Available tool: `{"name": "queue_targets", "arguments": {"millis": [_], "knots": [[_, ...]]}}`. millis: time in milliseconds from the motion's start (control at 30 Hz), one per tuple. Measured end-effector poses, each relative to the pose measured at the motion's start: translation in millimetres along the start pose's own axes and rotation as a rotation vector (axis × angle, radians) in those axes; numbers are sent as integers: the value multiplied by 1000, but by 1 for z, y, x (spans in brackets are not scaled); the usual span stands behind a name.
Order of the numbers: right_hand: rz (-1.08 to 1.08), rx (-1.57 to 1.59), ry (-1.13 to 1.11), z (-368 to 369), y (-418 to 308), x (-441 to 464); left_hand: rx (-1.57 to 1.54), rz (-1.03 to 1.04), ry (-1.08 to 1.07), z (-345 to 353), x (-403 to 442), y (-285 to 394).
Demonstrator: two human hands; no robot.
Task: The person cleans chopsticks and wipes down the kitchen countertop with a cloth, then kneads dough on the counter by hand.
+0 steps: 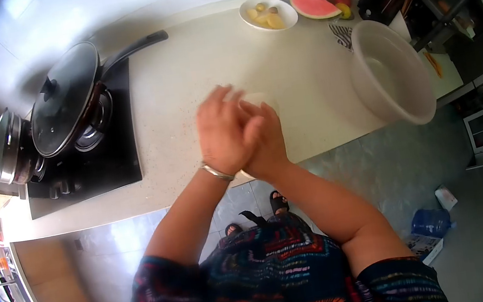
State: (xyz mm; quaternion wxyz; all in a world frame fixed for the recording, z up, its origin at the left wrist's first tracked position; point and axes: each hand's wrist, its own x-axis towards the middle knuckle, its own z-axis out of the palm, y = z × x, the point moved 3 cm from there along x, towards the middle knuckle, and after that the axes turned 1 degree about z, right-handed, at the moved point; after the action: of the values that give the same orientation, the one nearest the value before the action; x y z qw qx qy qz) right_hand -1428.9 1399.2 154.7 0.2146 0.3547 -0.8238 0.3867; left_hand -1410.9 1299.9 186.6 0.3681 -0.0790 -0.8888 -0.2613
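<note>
Palm against palm, my left hand (223, 132) and my right hand (269, 144) meet above the pale counter (180, 113). The left one lies partly over the right, with a metal bangle at its wrist. Motion smears the fingers, and whatever may be between the palms is hidden. Just beyond the hands, a whitish thing (257, 96) shows in part on the counter; its shape is unclear. Small brown specks are scattered on the surface to the left.
On the left, a lidded wok (70, 95) and a lidded pot (6, 147) stand on a black stove (122, 161). At the back are a white plate with yellowish pieces (248, 23) and watermelon (310, 2). A large pale basin (367, 81) stands at the right edge.
</note>
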Motion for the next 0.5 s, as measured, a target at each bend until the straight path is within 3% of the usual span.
{"name": "queue_targets", "arguments": {"millis": [67, 167, 267, 500], "knots": [[-39, 1, -179, -7, 0, -13, -31, -14, -137, 14, -18, 8], [-149, -235, -108, 8, 20, -30, 8, 21, -87, 27, -26, 2], [-145, -216, -111, 19, 45, -7, -7, 3, -100, 47, -4, -21], [62, -94, -277, 32, 92, 68, -36, -171, -258, 96, 51, -68]]}}
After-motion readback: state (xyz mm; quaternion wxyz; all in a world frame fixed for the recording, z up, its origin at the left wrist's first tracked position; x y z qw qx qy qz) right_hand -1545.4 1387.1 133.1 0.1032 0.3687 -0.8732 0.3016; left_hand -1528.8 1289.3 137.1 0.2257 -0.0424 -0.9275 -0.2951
